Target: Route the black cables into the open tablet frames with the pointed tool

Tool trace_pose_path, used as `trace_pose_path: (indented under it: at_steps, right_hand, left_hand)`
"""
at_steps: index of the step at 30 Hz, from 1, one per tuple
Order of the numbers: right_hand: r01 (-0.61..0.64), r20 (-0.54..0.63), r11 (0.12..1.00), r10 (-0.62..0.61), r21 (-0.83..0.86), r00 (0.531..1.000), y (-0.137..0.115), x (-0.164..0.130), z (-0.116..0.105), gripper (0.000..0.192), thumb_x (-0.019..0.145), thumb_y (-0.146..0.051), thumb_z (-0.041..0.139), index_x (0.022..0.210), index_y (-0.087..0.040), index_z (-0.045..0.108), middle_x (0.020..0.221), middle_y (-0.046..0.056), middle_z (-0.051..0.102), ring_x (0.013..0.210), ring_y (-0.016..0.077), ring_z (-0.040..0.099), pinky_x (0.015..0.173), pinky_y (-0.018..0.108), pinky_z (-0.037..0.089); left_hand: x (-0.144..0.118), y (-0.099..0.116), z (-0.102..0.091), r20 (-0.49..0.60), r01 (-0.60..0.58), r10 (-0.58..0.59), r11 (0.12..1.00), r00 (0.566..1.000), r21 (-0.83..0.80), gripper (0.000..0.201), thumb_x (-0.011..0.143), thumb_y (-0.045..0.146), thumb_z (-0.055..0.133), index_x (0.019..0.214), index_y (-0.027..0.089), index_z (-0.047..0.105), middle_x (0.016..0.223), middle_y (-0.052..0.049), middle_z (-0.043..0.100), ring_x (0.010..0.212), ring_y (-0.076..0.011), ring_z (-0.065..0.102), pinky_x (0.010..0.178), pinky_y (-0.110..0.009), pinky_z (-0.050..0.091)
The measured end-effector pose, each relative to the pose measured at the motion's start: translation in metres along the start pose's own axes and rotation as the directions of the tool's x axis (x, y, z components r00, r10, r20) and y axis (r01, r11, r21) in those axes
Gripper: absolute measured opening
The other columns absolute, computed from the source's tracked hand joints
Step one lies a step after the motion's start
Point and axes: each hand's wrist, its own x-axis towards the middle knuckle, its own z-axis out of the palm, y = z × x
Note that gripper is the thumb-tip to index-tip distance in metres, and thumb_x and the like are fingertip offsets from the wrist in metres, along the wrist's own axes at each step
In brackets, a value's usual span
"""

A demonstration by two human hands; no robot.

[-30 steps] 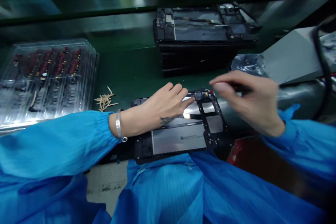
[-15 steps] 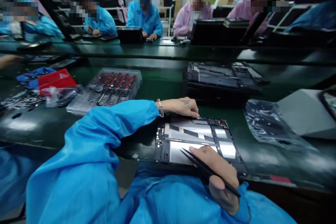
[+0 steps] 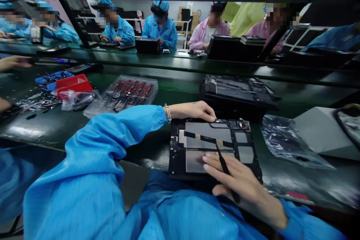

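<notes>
Opened tablet (image 3: 206,129): lies at the near edge of the green workbench (image 3: 177,97).
Left hand (image 3: 197,111): curled at its far rim; whether gripping, cannot tell.
Right hand (image 3: 243,182): grips black tweezers (image 3: 223,162), fingers extended over the silver battery (image 3: 193,162).
Behind: stacked tablet chassis (image 3: 239,89).

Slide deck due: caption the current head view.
Left hand at far edge of opened device, right hand over its near side, holding slim black tool.
</notes>
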Motion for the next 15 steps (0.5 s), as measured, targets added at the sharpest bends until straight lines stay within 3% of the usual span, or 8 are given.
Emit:
trace_pose_path:
  at_steps: [2, 4, 7, 9, 11, 12, 14, 15]
  right_hand:
    - [0.152, 0.123, 0.962, -0.127, -0.225, 0.984, 0.015, -0.006, -0.019, 0.037, 0.104, -0.017, 0.055, 0.140, -0.013, 0.063, 0.144, 0.013, 0.065, 0.136, 0.0263, 0.061, 0.123, 0.046, 0.044]
    - [0.174, 0.111, 0.931, -0.146, -0.321, 0.983, 0.029, -0.010, -0.037, 0.045, 0.104, -0.006, 0.047, 0.145, -0.017, 0.061, 0.145, 0.012, 0.064, 0.133, 0.0242, 0.064, 0.124, 0.045, 0.042]
    - [0.017, -0.144, 0.969, -0.054, -0.248, 0.988, 0.042, -0.011, -0.055, 0.047, 0.103, -0.013, 0.049, 0.146, -0.026, 0.061, 0.136, 0.008, 0.071, 0.120, 0.0240, 0.072, 0.104, 0.040, 0.059]
    - [-0.152, -0.375, 0.961, 0.056, -0.231, 0.925, 0.043, -0.007, -0.059, 0.034, 0.097, -0.019, 0.062, 0.129, -0.027, 0.073, 0.112, 0.006, 0.080, 0.092, 0.0241, 0.079, 0.075, 0.034, 0.064]
    - [-0.381, -0.613, 0.901, 0.184, -0.207, 0.768, 0.041, 0.001, -0.060, 0.015, 0.086, -0.023, 0.077, 0.101, -0.022, 0.081, 0.079, 0.004, 0.078, 0.059, 0.0189, 0.069, 0.050, 0.031, 0.052]
    - [-0.482, -0.717, 0.868, 0.261, -0.119, 0.646, 0.039, 0.006, -0.060, 0.011, 0.080, -0.025, 0.083, 0.090, -0.021, 0.080, 0.066, 0.002, 0.072, 0.051, 0.0161, 0.061, 0.047, 0.030, 0.045]
    - [-0.555, -0.807, 0.807, 0.458, 0.202, 0.373, 0.033, 0.018, -0.058, 0.018, 0.072, -0.030, 0.089, 0.081, -0.020, 0.078, 0.060, -0.002, 0.063, 0.052, 0.0128, 0.054, 0.053, 0.030, 0.045]
    - [-0.521, -0.779, 0.766, 0.565, 0.376, 0.270, 0.029, 0.024, -0.057, 0.021, 0.070, -0.032, 0.090, 0.082, -0.020, 0.078, 0.064, -0.003, 0.063, 0.058, 0.0129, 0.056, 0.062, 0.030, 0.050]
  left_hand:
    - [-0.005, 0.006, -0.004, -0.026, -0.010, 0.009, 0.998, 1.000, -0.057, 0.025, 0.086, 0.032, 0.073, 0.099, 0.012, 0.077, 0.092, -0.004, 0.074, 0.081, -0.0128, 0.063, 0.076, -0.024, 0.046]
    - [-0.008, 0.012, -0.007, -0.083, -0.014, 0.002, 0.989, 0.997, -0.148, 0.030, 0.081, 0.030, 0.076, 0.106, 0.013, 0.077, 0.093, -0.003, 0.074, 0.080, -0.0122, 0.063, 0.075, -0.023, 0.047]
    - [-0.014, 0.017, -0.008, -0.201, -0.035, -0.020, 0.963, 0.979, -0.269, 0.028, 0.073, 0.021, 0.081, 0.099, 0.012, 0.074, 0.092, -0.002, 0.074, 0.078, -0.0104, 0.064, 0.073, -0.020, 0.048]
    - [-0.020, 0.020, -0.002, -0.233, -0.054, -0.021, 0.948, 0.972, -0.313, 0.023, 0.081, 0.026, 0.075, 0.097, 0.011, 0.070, 0.090, -0.005, 0.075, 0.077, -0.0113, 0.068, 0.073, -0.021, 0.051]
    - [-0.031, 0.024, 0.007, -0.242, -0.104, 0.006, 0.914, 0.970, -0.393, 0.030, 0.093, 0.041, 0.064, 0.104, 0.013, 0.063, 0.090, -0.009, 0.076, 0.077, -0.0149, 0.073, 0.074, -0.025, 0.057]
    - [-0.037, 0.028, 0.012, -0.255, -0.146, 0.036, 0.890, 0.966, -0.431, 0.034, 0.097, 0.048, 0.060, 0.106, 0.015, 0.059, 0.090, -0.010, 0.077, 0.078, -0.0170, 0.076, 0.074, -0.028, 0.060]
    - [-0.049, 0.037, 0.022, -0.294, -0.248, 0.123, 0.863, 0.948, -0.439, 0.042, 0.096, 0.057, 0.064, 0.102, 0.018, 0.052, 0.089, -0.010, 0.078, 0.077, -0.0192, 0.078, 0.071, -0.028, 0.062]
    - [-0.055, 0.041, 0.027, -0.325, -0.298, 0.171, 0.868, 0.930, -0.397, 0.045, 0.093, 0.059, 0.068, 0.098, 0.019, 0.049, 0.086, -0.009, 0.078, 0.072, -0.0182, 0.078, 0.066, -0.026, 0.062]
